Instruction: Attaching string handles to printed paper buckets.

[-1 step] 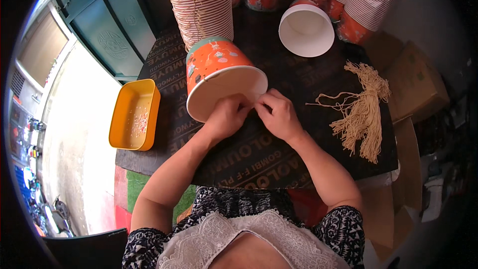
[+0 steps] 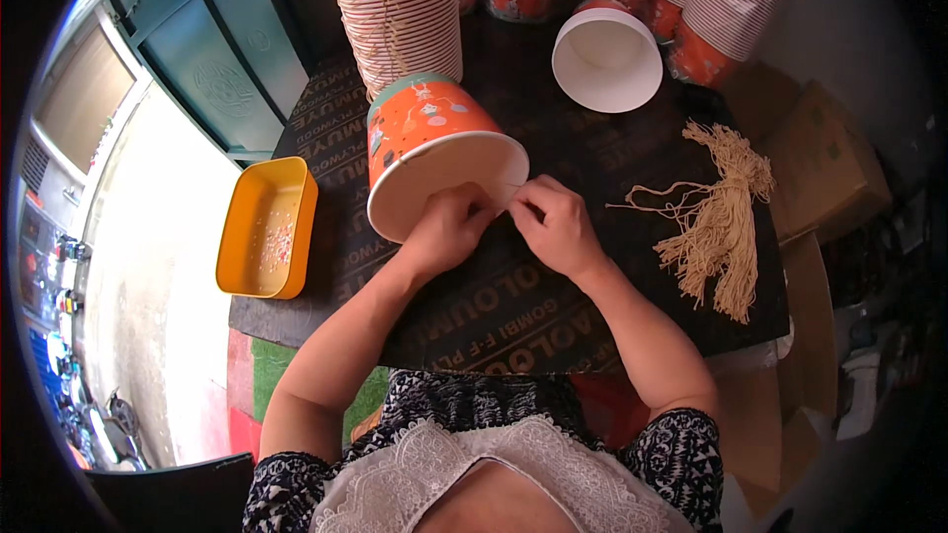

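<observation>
A large orange paper bucket [image 2: 434,125] with a green band and a white rim lies tilted on the table, its open mouth toward me. My left hand [image 2: 454,227] is closed in front of the mouth, fingertips at the lower right rim. Opposite it, my right hand [image 2: 555,224] pinches just outside that same edge. The two sets of fingertips almost meet. A faint thin strand seems to show between them, but what they grip is too small to make out. To the right lies a bundle of beige cords [image 2: 731,222], some strands trailing left.
A yellow plastic tub [image 2: 309,227] with small bits inside stands at the table's left edge. Behind the bucket rises a tall stack of paper buckets [image 2: 400,25]. A single white-lined bucket [image 2: 607,61] lies further right, near more stacks. Cardboard boxes [image 2: 829,163] stand right of the table.
The bucket has shifted very slightly left. My right fingertips have drawn a little away from the left ones; the rest looks the same.
</observation>
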Tool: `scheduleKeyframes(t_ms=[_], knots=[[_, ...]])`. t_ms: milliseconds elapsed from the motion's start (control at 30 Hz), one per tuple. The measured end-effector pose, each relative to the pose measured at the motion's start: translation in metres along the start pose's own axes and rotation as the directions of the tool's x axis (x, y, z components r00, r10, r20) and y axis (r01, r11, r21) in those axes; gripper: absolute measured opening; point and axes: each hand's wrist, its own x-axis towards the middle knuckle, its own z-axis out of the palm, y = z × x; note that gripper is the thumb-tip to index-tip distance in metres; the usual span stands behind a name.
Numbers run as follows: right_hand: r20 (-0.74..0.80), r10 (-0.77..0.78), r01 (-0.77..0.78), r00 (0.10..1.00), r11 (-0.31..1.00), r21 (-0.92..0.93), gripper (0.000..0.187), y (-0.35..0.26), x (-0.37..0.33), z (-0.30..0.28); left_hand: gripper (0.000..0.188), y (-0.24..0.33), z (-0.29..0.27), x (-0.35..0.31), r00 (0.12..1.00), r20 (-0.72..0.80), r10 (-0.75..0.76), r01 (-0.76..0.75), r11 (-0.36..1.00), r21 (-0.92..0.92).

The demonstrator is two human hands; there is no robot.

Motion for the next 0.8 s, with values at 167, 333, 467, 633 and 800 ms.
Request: scheduleKeyframes(t_ms=[167, 333, 467, 633, 800], knots=[[0.076, 0.202, -0.215, 0.976, 0.943, 0.253, 0.009, -0.017, 0.008, -0.025, 0.012, 0.010, -0.012, 0.001, 0.929, 0.176, -0.327, 0.369, 0.869, -0.330], [0.536, 0.063, -0.245, 0.842, 0.929, 0.276, 0.022, -0.022, 0.010, -0.042, 0.011, 0.007, -0.013, 0.002, 0.924, 0.192, -0.332, 0.380, 0.859, -0.342], [0.222, -0.170, 0.117, 0.960, 0.965, 0.233, 0.017, -0.023, 0.012, -0.036, 0.010, 0.010, -0.013, 0.003, 0.916, 0.204, -0.346, 0.399, 0.845, -0.356], [-0.076, -0.057, 0.056, 0.996, 0.998, -0.006, 0.006, -0.020, 0.001, -0.012, 0.010, 0.002, -0.007, 0.003, 0.940, 0.166, -0.297, 0.338, 0.871, -0.355], [-0.036, 0.044, -0.051, 0.998, 0.977, -0.208, 0.016, -0.027, -0.009, 0.005, 0.009, -0.002, 0.003, 0.000, 0.978, 0.062, -0.198, 0.207, 0.911, -0.357]])
